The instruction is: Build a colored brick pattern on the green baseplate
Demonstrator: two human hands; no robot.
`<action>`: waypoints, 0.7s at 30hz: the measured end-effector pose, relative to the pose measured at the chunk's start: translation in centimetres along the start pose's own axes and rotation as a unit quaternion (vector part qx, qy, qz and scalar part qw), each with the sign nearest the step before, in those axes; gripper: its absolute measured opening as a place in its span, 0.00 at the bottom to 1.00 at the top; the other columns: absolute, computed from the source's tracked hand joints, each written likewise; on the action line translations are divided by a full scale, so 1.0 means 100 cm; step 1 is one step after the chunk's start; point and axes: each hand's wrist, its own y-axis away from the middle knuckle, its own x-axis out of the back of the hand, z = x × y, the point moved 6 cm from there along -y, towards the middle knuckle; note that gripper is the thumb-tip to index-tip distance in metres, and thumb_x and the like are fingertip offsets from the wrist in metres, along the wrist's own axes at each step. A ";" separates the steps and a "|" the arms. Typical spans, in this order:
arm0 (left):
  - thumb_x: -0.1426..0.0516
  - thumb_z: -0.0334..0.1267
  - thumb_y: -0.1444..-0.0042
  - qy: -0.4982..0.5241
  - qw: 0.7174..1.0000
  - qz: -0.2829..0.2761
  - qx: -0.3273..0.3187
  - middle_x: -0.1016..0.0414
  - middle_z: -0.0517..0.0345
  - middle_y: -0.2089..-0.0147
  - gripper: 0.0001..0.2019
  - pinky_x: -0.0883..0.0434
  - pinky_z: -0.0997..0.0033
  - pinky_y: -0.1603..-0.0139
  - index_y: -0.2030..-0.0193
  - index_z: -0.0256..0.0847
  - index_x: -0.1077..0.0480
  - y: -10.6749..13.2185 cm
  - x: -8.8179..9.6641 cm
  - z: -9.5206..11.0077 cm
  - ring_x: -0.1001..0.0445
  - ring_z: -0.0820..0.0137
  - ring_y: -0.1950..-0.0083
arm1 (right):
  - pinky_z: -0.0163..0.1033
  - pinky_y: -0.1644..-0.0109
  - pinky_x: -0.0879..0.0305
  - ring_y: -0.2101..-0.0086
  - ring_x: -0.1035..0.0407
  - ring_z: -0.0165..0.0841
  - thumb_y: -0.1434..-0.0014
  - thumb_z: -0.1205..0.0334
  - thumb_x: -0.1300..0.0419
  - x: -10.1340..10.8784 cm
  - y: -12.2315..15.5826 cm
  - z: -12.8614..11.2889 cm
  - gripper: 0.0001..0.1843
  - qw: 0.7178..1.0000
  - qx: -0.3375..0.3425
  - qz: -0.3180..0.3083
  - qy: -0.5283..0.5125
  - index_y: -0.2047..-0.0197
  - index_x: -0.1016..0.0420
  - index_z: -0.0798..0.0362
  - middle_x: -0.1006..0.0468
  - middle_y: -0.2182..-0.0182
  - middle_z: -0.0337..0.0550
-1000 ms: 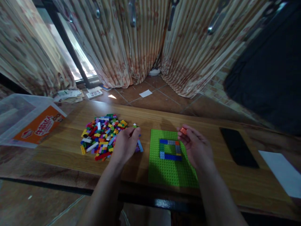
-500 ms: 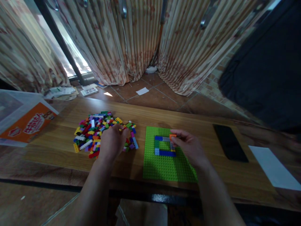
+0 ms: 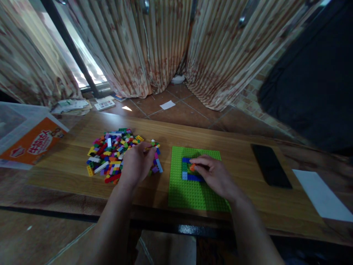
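My right hand [image 3: 216, 173] pinches an orange toy brick [image 3: 192, 167] above the square outline of bricks on the green baseplate [image 3: 183, 197]. Dark blue bricks [image 3: 193, 177], a light blue brick [image 3: 184, 176] and green ones make up the visible left and front of that outline; my fingers cover its right side. Over the right part of a heap of mixed coloured bricks [image 3: 110, 151], my left hand [image 3: 138, 162] has its thumb and fingertips drawn together. Whatever lies between those fingertips is too small to make out.
A clear plastic box [image 3: 22, 114] with an orange label stands at the table's left end. On the right lie a black phone-like slab [image 3: 271, 165] and a white sheet [image 3: 322, 193]. Curtains [image 3: 165, 48] hang behind the wooden table [image 3: 154, 125].
My right hand has moved left with the orange brick, from the outline's far right corner to over its middle. My left hand has shifted slightly right over the heap.
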 end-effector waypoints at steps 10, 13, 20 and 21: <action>0.47 0.42 0.40 0.162 0.975 -0.115 -0.097 0.24 0.58 0.72 0.13 0.36 0.75 0.70 0.61 0.37 0.24 0.019 -0.040 0.034 0.29 0.72 0.72 | 0.42 0.51 0.32 0.60 0.25 0.34 0.42 0.67 0.43 -0.003 -0.002 -0.011 0.12 0.993 0.041 0.079 0.080 0.58 0.21 0.48 0.19 0.60 0.41; 0.47 0.41 0.40 0.144 0.976 -0.131 -0.095 0.23 0.57 0.71 0.13 0.35 0.74 0.69 0.59 0.37 0.24 0.022 -0.046 0.036 0.28 0.72 0.72 | 0.41 0.54 0.32 0.62 0.27 0.33 0.42 0.66 0.42 0.003 -0.001 -0.013 0.10 0.990 0.028 0.095 0.096 0.59 0.21 0.49 0.20 0.62 0.41; 0.48 0.39 0.40 0.117 0.975 -0.165 -0.093 0.22 0.56 0.68 0.12 0.34 0.74 0.67 0.61 0.38 0.24 0.029 -0.051 0.042 0.27 0.71 0.68 | 0.43 0.57 0.36 0.62 0.31 0.36 0.47 0.64 0.35 -0.004 0.000 -0.012 0.06 0.985 0.024 0.018 0.170 0.63 0.21 0.47 0.23 0.67 0.40; 0.48 0.38 0.40 0.116 0.974 -0.168 -0.095 0.22 0.56 0.67 0.12 0.34 0.74 0.67 0.61 0.38 0.24 0.030 -0.053 0.044 0.27 0.71 0.68 | 0.43 0.57 0.37 0.62 0.31 0.36 0.46 0.64 0.35 -0.005 -0.001 -0.012 0.05 0.983 0.025 0.017 0.178 0.64 0.21 0.48 0.23 0.67 0.41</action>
